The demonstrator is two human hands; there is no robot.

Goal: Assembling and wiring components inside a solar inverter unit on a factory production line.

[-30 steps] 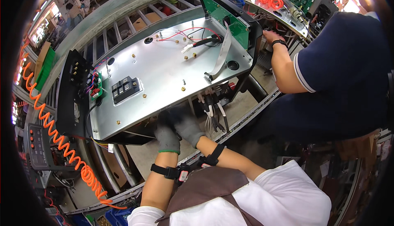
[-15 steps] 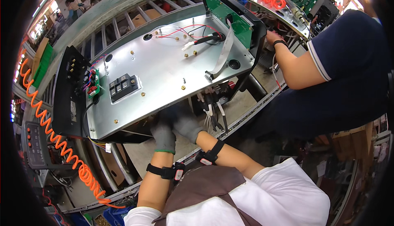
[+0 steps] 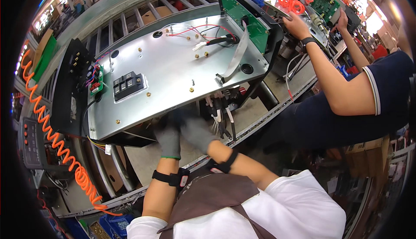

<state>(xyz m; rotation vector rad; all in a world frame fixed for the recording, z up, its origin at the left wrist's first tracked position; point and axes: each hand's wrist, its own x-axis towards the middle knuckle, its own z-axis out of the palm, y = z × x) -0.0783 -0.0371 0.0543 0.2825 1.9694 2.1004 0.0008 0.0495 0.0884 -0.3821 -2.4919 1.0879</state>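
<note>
Reaching under metal chassis [image 3: 173,74] | left hand [image 3: 168,137], right hand [image 3: 196,131]: grip unclear

The flat silver metal chassis plate [image 3: 173,72] offers open room across its middle, between the black block of terminals [image 3: 128,85] at left and the grey ribbon strip [image 3: 234,61] at right. The upright green circuit board [image 3: 245,20] walls off its upper right end. The coiled orange air hose [image 3: 56,143] hangs along the frame's left.

A brown cardboard box [image 3: 363,148] stands at the right – another [image 3: 157,12] behind the conveyor rails
</note>
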